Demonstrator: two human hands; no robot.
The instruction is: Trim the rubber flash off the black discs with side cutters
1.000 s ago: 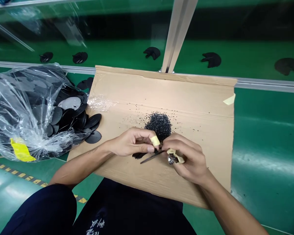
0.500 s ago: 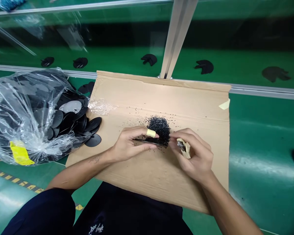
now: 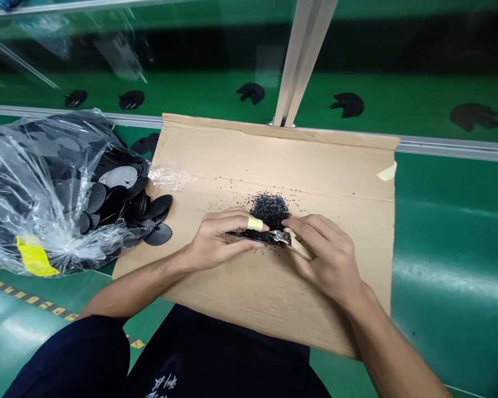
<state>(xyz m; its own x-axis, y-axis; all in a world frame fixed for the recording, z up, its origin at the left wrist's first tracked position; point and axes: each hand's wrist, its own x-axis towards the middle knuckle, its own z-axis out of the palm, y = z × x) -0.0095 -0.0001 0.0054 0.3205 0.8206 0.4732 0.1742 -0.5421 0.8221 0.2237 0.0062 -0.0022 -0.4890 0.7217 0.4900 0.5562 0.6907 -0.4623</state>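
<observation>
My left hand (image 3: 216,237) pinches a thin black disc (image 3: 251,236) between thumb and forefinger, and yellow tape wraps one fingertip. Closed round the pale, taped-looking handles of small metal nippers (image 3: 281,237) is my right hand (image 3: 326,251). The nippers' jaws meet the disc's right edge; whether they bite into it I cannot tell. Just beyond both hands lies a heap of tiny black plastic bits (image 3: 269,209), with loose specks scattered around it on the cardboard sheet (image 3: 232,293).
At the left stands a clear plastic bag (image 3: 33,182) full of black discs, some spilling onto the cardboard's edge (image 3: 157,234). A metal-framed glass panel with an upright post (image 3: 302,66) borders the far side. Black-and-yellow floor tape (image 3: 29,298) runs at lower left.
My right hand has turned and brought the nippers' jaws to the disc's right edge; before, they pointed away from it. The left hand keeps its pinch on the disc.
</observation>
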